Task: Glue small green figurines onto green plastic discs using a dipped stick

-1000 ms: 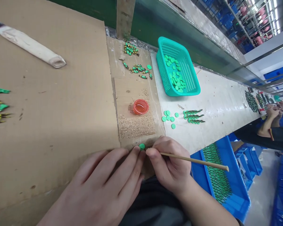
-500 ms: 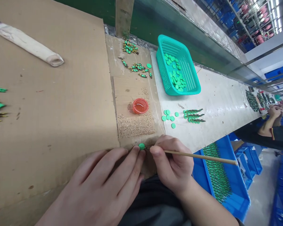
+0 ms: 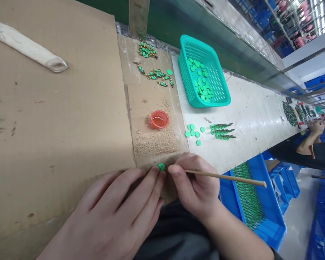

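Note:
My left hand [image 3: 119, 209] lies flat on the brown cardboard [image 3: 59, 119], its fingertips pressed against a small green disc [image 3: 161, 166] at the near edge. My right hand [image 3: 196, 186] is closed in a pinch round a thin wooden stick [image 3: 227, 177], whose tip points at the disc. Just beyond the disc lies a patch of tiny beige beads [image 3: 155, 144], and behind it a small red cup [image 3: 159, 120].
A teal basket [image 3: 219, 101] holds several green discs; loose discs [image 3: 193, 131] and green strung pieces [image 3: 223, 131] lie on the white belt. A blue bin [image 3: 271, 213] of green parts sits to my right. Another person's arms [image 3: 311, 141] work far right. A rolled cloth [image 3: 27, 47] lies top left.
My hands and the disc stay put. The stick's free end has swung slightly, and the camera has shifted a little so everything sits a bit higher and further left in view.

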Demonstrator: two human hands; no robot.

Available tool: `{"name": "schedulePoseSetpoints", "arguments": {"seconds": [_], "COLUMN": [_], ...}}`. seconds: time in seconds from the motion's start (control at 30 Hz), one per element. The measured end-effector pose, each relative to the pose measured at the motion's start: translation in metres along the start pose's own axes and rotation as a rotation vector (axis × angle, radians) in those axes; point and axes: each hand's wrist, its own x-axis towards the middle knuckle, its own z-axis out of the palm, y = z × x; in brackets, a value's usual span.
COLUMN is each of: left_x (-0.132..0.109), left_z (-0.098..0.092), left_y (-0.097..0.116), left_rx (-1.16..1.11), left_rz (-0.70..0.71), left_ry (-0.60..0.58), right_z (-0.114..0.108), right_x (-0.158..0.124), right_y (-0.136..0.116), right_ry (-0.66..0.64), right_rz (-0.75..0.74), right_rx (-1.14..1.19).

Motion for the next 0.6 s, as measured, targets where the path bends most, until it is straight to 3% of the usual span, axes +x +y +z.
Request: {"name": "schedulePoseSetpoints", "arguments": {"seconds": [0.2, 0.43, 0.6], "left_x": [0.002, 0.009, 0.005], "left_z": [-0.002, -0.007, -0.003], "left_y": [-0.002, -0.001, -0.002], "left_rx": [0.015, 0.036, 0.036], "left_rz": [0.019, 0.029, 0.029], "left_ry": [-0.019, -0.007, 0.000], "right_z": [0.000, 0.000, -0.004], "right_x": [0.002, -0.002, 0.024], "right_y": [0.000, 0.001, 0.002], "right_ry": [-0.012, 0.103, 0.160], "right_rz": [-0.030, 0.021, 0.047], "right_rx": [0.008, 0.109, 0.095]}}
